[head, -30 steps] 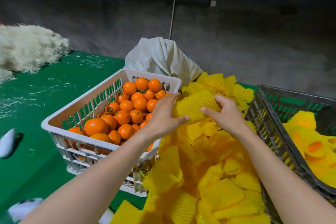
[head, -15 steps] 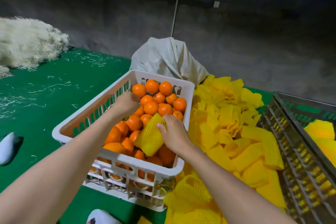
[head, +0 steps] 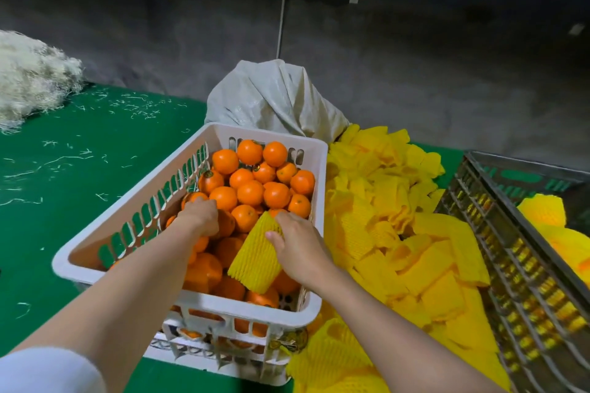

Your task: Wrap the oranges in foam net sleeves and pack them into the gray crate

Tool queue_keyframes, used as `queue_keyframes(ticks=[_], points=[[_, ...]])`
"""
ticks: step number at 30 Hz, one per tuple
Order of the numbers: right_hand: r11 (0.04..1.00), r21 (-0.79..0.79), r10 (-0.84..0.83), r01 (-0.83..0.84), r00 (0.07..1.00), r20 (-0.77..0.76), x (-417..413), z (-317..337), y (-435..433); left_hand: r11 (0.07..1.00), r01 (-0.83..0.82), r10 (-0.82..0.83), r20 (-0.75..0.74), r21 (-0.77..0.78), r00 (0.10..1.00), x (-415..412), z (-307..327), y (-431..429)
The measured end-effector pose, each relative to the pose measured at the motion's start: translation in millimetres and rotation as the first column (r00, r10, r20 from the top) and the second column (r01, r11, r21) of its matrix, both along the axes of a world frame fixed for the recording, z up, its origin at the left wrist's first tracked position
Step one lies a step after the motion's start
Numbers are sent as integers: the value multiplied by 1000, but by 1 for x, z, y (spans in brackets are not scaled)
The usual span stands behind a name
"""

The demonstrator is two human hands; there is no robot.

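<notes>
head view: both hands in the white crate, one on fruit, one on a sleeve.
oranges (head: 252,191) fill the white crate (head: 265,133) at centre; left hand (head: 199,217) reaches in near its left wall, fingers curled over one orange (head: 227,223). right hand (head: 298,246) pinches a yellow foam net sleeve (head: 255,260) by its far end, over the fruit. loose sleeve pile (head: 383,233) lies right of this crate; gray crate (head: 498,233) further right holds yellow-wrapped pieces (head: 542,210). pale sack (head: 274,99) behind; green table (head: 79,169), straw heap (head: 28,80) far left.
</notes>
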State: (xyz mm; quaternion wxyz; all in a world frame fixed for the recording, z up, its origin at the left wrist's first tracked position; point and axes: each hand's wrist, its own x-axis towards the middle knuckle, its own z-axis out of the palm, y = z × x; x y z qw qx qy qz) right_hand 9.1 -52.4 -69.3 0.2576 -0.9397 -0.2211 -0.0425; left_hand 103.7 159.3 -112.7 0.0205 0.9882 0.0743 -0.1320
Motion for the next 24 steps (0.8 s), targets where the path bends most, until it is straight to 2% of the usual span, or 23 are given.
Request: queue_keyframes(ticks=[6,9,12,17,22,24], points=[[993,118,-18,17,1000,10,-4,5,-3,1000,12,-7,155,-27,988,-4,-2,-10],[990,140,-24,23,1000,7,-7,6,-4,1000,12,-12,96,0,995,-10,-4,-11],[995,98,0,2,1000,-12,-9,6,-3,998,24,-25,25,59,999,-12,-3,-13],[999,47,1,-1,1000,-4,-8,3,-3,997,70,-69,36,-41,997,-3,-10,-16],[998,67,-10,10,1000,-1,-6,1,-4,996,89,-87,96,-21,992,-4,-12,-14],[996,85,-22,21,1000,2,-4,1,-4,993,68,-54,142,-95,988,-5,-6,-19]])
